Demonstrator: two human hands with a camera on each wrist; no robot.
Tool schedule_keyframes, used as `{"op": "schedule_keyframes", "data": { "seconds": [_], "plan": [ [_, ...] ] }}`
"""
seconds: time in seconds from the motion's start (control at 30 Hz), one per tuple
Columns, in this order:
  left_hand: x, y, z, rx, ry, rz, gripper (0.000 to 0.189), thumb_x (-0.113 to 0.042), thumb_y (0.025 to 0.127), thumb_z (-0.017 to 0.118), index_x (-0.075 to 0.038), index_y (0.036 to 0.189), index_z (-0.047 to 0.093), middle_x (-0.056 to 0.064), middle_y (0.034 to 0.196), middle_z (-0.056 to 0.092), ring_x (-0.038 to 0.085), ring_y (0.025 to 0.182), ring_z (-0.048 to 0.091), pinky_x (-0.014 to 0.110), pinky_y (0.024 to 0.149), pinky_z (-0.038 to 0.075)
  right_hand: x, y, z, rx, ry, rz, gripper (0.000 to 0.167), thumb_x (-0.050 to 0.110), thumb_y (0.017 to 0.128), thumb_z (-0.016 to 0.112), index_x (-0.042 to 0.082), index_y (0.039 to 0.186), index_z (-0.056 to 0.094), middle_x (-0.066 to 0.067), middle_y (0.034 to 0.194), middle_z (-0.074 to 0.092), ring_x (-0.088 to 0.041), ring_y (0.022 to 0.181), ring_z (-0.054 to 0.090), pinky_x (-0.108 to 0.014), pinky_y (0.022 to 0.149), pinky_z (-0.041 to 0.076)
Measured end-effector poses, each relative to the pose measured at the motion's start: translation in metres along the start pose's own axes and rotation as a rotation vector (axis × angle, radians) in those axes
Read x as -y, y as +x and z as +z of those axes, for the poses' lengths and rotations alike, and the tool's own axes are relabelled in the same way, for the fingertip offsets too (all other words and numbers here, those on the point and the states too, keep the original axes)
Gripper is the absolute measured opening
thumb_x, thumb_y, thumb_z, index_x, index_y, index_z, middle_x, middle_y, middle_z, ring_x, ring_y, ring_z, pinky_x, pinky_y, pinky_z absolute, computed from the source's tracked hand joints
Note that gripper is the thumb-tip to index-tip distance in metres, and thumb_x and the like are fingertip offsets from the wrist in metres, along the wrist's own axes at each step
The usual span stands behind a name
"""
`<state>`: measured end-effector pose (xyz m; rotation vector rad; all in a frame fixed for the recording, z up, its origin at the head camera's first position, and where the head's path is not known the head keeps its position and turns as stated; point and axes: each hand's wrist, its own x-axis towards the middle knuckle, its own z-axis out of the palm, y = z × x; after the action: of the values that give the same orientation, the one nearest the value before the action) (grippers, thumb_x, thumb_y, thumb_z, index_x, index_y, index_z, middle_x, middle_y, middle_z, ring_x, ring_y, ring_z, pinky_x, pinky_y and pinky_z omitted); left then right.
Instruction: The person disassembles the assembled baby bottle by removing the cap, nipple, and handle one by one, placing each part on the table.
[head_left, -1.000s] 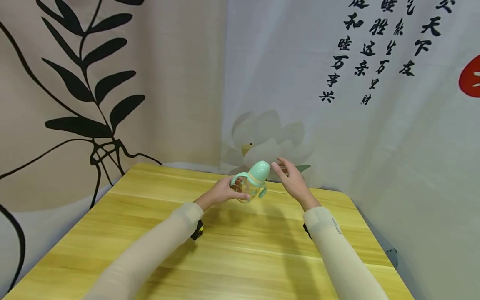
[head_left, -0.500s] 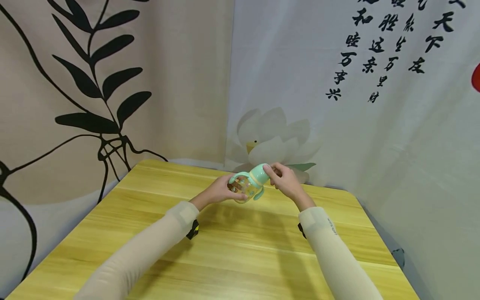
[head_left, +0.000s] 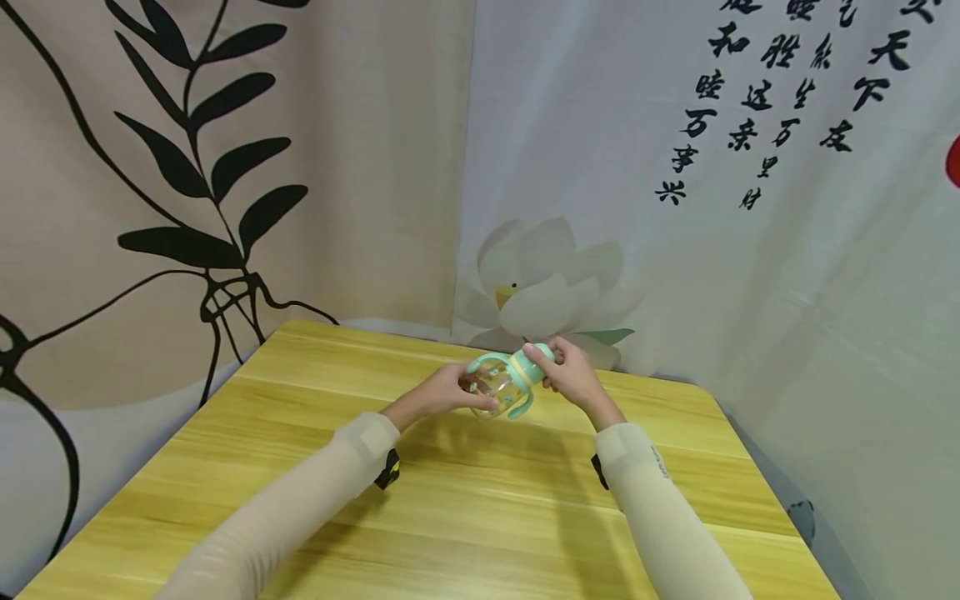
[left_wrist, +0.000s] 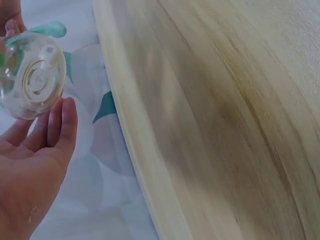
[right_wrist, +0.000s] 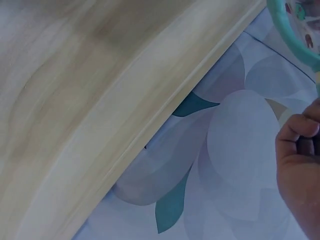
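Observation:
A clear baby bottle (head_left: 497,387) with printed marks, two mint-green handles and a mint-green cap (head_left: 534,360) is held tilted above the table, its top toward the right. My left hand (head_left: 441,390) grips the clear body from the left, thumb along the lower side. In the left wrist view, the bottle's round base (left_wrist: 39,82) faces the camera above the fingers of that hand. My right hand (head_left: 576,377) pinches the cap between thumb and fingers. The right wrist view catches a curved green handle (right_wrist: 286,31) above the curled fingers of the right hand (right_wrist: 302,160).
Under both forearms spreads a wood-grain table (head_left: 480,508). Right behind its far edge hangs a pale cloth (head_left: 697,292) printed with a flower and dark characters. A beige cloth (head_left: 375,208) with dark printed leaves hangs at the left.
My right hand has come in from beside the bottle, fingers spread, and now grips its cap. The bottle has tipped further over to the right. My left hand keeps its hold.

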<state>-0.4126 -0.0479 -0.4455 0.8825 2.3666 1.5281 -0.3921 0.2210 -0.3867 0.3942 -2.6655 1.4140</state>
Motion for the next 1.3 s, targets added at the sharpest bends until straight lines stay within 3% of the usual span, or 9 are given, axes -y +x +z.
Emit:
{"op": "schedule_keyframes", "data": {
  "seconds": [0.23, 0.43, 0.53, 0.67, 0.83, 0.93, 1.03, 1.13, 1.3],
  "plan": [
    [-0.004, 0.003, 0.007, 0.046, 0.028, -0.026, 0.069, -0.053, 0.086, 0.085, -0.007, 0.135, 0.066, 0.005, 0.109, 0.073, 0.018, 0.095, 0.068, 0.045, 0.088, 0.06, -0.003, 0.001, -0.001, -0.042, -0.026, 0.028, 0.057, 0.062, 0.102, 0.061, 0.005, 0.105, 0.06, -0.006, 0.074, 0.063, -0.019, 0.063, 0.06, -0.032, 0.059, 0.051],
    [-0.005, 0.005, 0.009, 0.072, 0.071, -0.004, 0.049, -0.055, 0.089, 0.081, -0.015, 0.117, 0.076, 0.001, 0.102, 0.075, 0.015, 0.085, 0.062, 0.045, 0.078, 0.055, -0.003, -0.001, -0.003, -0.038, 0.013, 0.026, 0.055, 0.058, 0.104, 0.06, 0.004, 0.101, 0.065, -0.007, 0.072, 0.061, -0.023, 0.063, 0.057, -0.029, 0.058, 0.047],
    [-0.005, 0.005, 0.008, 0.079, 0.065, 0.011, 0.042, -0.057, 0.09, 0.079, -0.02, 0.11, 0.077, 0.0, 0.101, 0.074, 0.015, 0.085, 0.059, 0.048, 0.08, 0.054, -0.003, 0.0, -0.005, -0.03, 0.053, 0.016, 0.052, 0.055, 0.105, 0.06, 0.004, 0.099, 0.066, -0.011, 0.074, 0.061, -0.02, 0.062, 0.055, -0.027, 0.058, 0.046],
    [-0.004, 0.005, 0.007, 0.094, 0.01, 0.022, 0.041, -0.056, 0.091, 0.078, -0.02, 0.11, 0.076, 0.001, 0.105, 0.075, 0.017, 0.093, 0.064, 0.059, 0.094, 0.055, -0.003, 0.001, -0.007, -0.011, 0.097, 0.01, 0.05, 0.053, 0.107, 0.059, 0.003, 0.103, 0.068, -0.01, 0.075, 0.06, -0.019, 0.062, 0.054, -0.026, 0.059, 0.045],
    [-0.003, 0.004, 0.004, 0.11, -0.047, 0.025, 0.047, -0.054, 0.094, 0.076, -0.014, 0.118, 0.075, 0.003, 0.11, 0.075, 0.02, 0.102, 0.068, 0.061, 0.101, 0.053, 0.0, 0.003, -0.008, -0.007, 0.149, 0.015, 0.049, 0.05, 0.108, 0.058, 0.002, 0.111, 0.07, -0.004, 0.077, 0.061, -0.027, 0.067, 0.056, -0.025, 0.059, 0.046],
    [-0.003, 0.003, 0.002, 0.114, -0.068, 0.016, 0.05, -0.053, 0.095, 0.075, -0.012, 0.125, 0.073, 0.005, 0.115, 0.074, 0.022, 0.108, 0.068, 0.061, 0.106, 0.051, 0.0, 0.003, -0.009, -0.003, 0.181, 0.016, 0.048, 0.047, 0.108, 0.058, 0.0, 0.111, 0.069, -0.004, 0.078, 0.06, -0.023, 0.066, 0.055, -0.025, 0.06, 0.045],
    [-0.003, 0.002, 0.001, 0.107, -0.083, 0.014, 0.051, -0.05, 0.096, 0.075, -0.011, 0.13, 0.071, 0.006, 0.119, 0.073, 0.022, 0.112, 0.067, 0.055, 0.107, 0.052, -0.002, 0.004, -0.008, 0.01, 0.224, 0.021, 0.045, 0.046, 0.109, 0.057, 0.002, 0.11, 0.068, -0.004, 0.08, 0.061, -0.018, 0.065, 0.054, -0.024, 0.061, 0.046],
    [-0.001, 0.001, 0.003, 0.109, -0.158, 0.011, 0.051, -0.044, 0.099, 0.073, -0.006, 0.132, 0.069, 0.008, 0.122, 0.072, 0.021, 0.113, 0.068, 0.048, 0.107, 0.053, -0.005, 0.005, -0.009, 0.039, 0.32, 0.026, 0.042, 0.043, 0.111, 0.054, 0.003, 0.109, 0.067, -0.004, 0.081, 0.06, -0.014, 0.066, 0.052, -0.023, 0.063, 0.048],
    [-0.004, -0.001, 0.01, 0.172, -0.287, 0.017, 0.054, -0.041, 0.102, 0.069, 0.001, 0.136, 0.066, 0.012, 0.127, 0.073, 0.023, 0.116, 0.07, 0.043, 0.11, 0.052, -0.005, 0.003, -0.011, 0.078, 0.465, 0.001, 0.042, 0.039, 0.114, 0.046, 0.004, 0.099, 0.063, -0.003, 0.077, 0.056, -0.013, 0.065, 0.045, -0.023, 0.063, 0.044]
  ]
}}
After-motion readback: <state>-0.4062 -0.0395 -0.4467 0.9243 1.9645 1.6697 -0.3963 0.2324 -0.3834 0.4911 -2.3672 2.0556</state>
